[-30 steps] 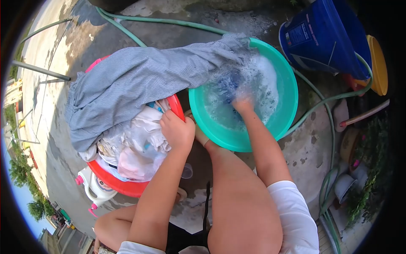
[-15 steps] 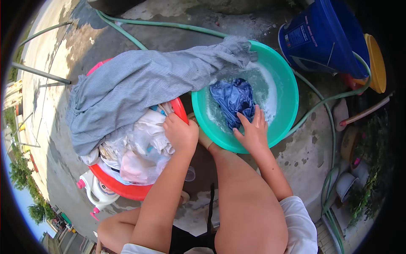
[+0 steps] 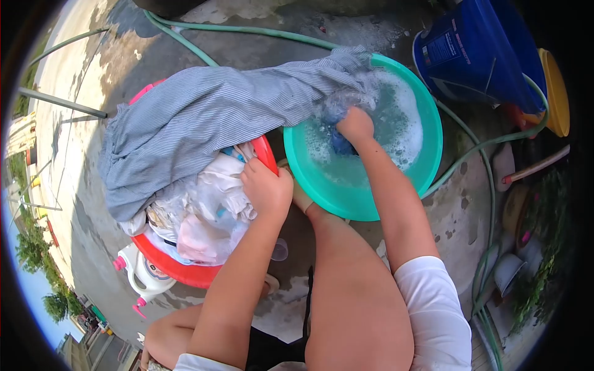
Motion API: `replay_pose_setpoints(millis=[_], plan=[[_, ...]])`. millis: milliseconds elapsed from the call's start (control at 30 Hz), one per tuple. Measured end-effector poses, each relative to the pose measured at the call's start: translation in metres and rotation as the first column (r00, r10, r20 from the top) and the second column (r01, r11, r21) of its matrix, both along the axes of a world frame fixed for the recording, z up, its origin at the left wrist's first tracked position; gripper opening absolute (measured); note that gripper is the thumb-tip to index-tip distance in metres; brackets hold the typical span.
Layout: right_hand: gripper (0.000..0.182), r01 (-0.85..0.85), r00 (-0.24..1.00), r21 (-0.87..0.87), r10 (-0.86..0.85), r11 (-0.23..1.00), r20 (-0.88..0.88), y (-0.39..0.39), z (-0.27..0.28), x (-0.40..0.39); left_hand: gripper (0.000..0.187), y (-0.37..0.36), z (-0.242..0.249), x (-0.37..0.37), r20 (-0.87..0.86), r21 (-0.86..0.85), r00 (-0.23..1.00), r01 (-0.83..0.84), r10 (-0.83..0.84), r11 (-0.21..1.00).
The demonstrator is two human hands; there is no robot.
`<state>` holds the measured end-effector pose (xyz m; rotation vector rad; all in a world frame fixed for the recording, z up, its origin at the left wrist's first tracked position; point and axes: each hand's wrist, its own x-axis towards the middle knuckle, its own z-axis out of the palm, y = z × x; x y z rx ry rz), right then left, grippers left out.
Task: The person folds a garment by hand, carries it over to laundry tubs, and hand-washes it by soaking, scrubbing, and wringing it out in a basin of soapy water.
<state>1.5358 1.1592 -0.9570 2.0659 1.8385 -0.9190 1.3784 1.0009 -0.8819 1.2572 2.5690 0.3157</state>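
My right hand (image 3: 357, 126) is closed on a blue garment (image 3: 339, 143), which lies partly under the sudsy water of the green basin (image 3: 296, 179). Curled over the rim of the red basin (image 3: 264, 154), my left hand (image 3: 267, 187) grips its edge. White and pale pink laundry (image 3: 204, 235) is heaped in suds inside that basin. A grey-blue striped cloth (image 3: 204, 117) is draped across the laundry, and its far end hangs over the green basin's rim. My right fingers are largely hidden by the water and the garment.
A white jug with pink caps (image 3: 146, 272) stands beside the red basin. At the upper right are a blue bucket (image 3: 458, 52) and a yellow container (image 3: 555, 93). A green hose (image 3: 260, 33) runs across the wet concrete. A clear cup (image 3: 279, 250) lies near my leg.
My right hand has gone from open fingers at the garment's near edge to a closed grip, pushing it toward the basin's far side. Water splashes there. My left hand stays at the rim.
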Motion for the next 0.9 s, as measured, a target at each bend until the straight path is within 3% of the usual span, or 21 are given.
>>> replay_pose_setpoints(millis=[67, 167, 233, 300, 333, 367, 433, 467, 500, 533, 567, 600, 667, 700, 800, 867, 900], plan=[[0.039, 0.269, 0.946, 0.128, -0.237, 0.954, -0.220, -0.017, 0.016, 0.002, 0.033, -0.001, -0.002, -0.002, -0.039, 0.008, 0.999, 0.022, -0.022, 1.000], [0.053, 0.206, 0.943, 0.359, -0.087, 0.910, -0.321, -0.074, 0.022, 0.029, 0.034, -0.002, -0.004, -0.002, -0.044, 0.007, 0.998, 0.036, -0.036, 0.999], [0.059, 0.021, 0.906, 0.544, 0.215, 0.839, -0.366, -0.121, 0.005, 0.048, 0.034, -0.002, -0.004, -0.002, -0.044, 0.014, 0.998, 0.039, -0.038, 0.999], [0.056, -0.121, 0.900, 0.193, 0.190, 0.974, -0.392, -0.127, 0.054, 0.059, 0.037, -0.001, 0.000, 0.000, 0.026, -0.015, 1.000, -0.014, 0.015, 1.000], [0.054, -0.184, 0.898, 0.004, 0.169, 0.983, -0.406, -0.125, 0.069, 0.061, 0.038, 0.001, 0.002, -0.001, 0.056, -0.031, 0.998, -0.037, 0.039, 0.999], [0.054, -0.119, 0.890, 0.066, 0.136, 0.991, -0.436, -0.126, 0.065, 0.063, 0.046, 0.003, 0.004, -0.001, 0.092, -0.070, 0.994, -0.053, 0.059, 0.996], [0.054, 0.034, 0.866, 0.178, 0.060, 0.983, -0.497, -0.132, 0.055, 0.070, 0.055, 0.001, 0.004, 0.003, -0.095, 0.103, 0.995, 0.042, -0.032, 0.994], [0.055, 0.018, 0.907, 0.237, 0.084, 0.971, -0.413, -0.130, 0.060, 0.070, 0.060, 0.000, 0.005, 0.006, -0.189, 0.184, 0.980, 0.099, -0.064, 0.978], [0.056, -0.011, 0.939, 0.298, 0.112, 0.955, -0.324, -0.121, 0.068, 0.064, 0.062, -0.005, 0.008, 0.009, -0.246, 0.214, 0.943, 0.278, -0.224, 0.936], [0.057, -0.045, 0.964, 0.363, 0.136, 0.931, -0.229, -0.110, 0.076, 0.058, 0.064, -0.008, 0.011, 0.012, -0.312, 0.241, 0.876, 0.447, -0.368, 0.861], [0.061, -0.065, 0.979, 0.134, 0.089, 0.989, -0.185, -0.103, 0.079, 0.053, 0.066, -0.006, 0.011, 0.015, -0.387, 0.259, 0.779, 0.605, -0.493, 0.753], [0.062, -0.085, 0.974, 0.135, 0.111, 0.987, -0.196, -0.099, 0.069, 0.051, 0.059, -0.004, 0.006, 0.023, -0.346, 0.310, 0.670, 0.742, -0.657, 0.594], [0.064, -0.093, 0.969, 0.120, 0.118, 0.988, -0.215, -0.104, 0.029, 0.053, 0.066, 0.010, -0.008, 0.046, -0.130, 0.294, 0.452, 0.868, -0.882, 0.401], [0.059, -0.062, 0.955, 0.148, 0.102, 0.987, -0.279, -0.105, 0.012, 0.059, 0.067, 0.021, -0.017, 0.054, -0.103, 0.249, 0.445, 0.877, -0.890, 0.410], [0.054, -0.015, 0.868, -0.116, -0.045, 0.993, -0.495, -0.101, -0.011, 0.069, 0.070, 0.051, -0.049, 0.078, -0.044, 0.088, 0.454, 0.889, -0.890, 0.449], [0.053, -0.122, 0.856, -0.042, 0.084, 0.992, -0.510, -0.108, -0.018, 0.063, 0.073, 0.065, -0.070, 0.082, -0.035, -0.077, 0.496, 0.865, -0.868, 0.497], [0.053, -0.152, 0.781, -0.064, 0.080, 0.986, -0.620, -0.106, -0.016, 0.064, 0.074, 0.070, -0.069, 0.081, -0.015, -0.037, 0.486, 0.873, -0.874, 0.486]])
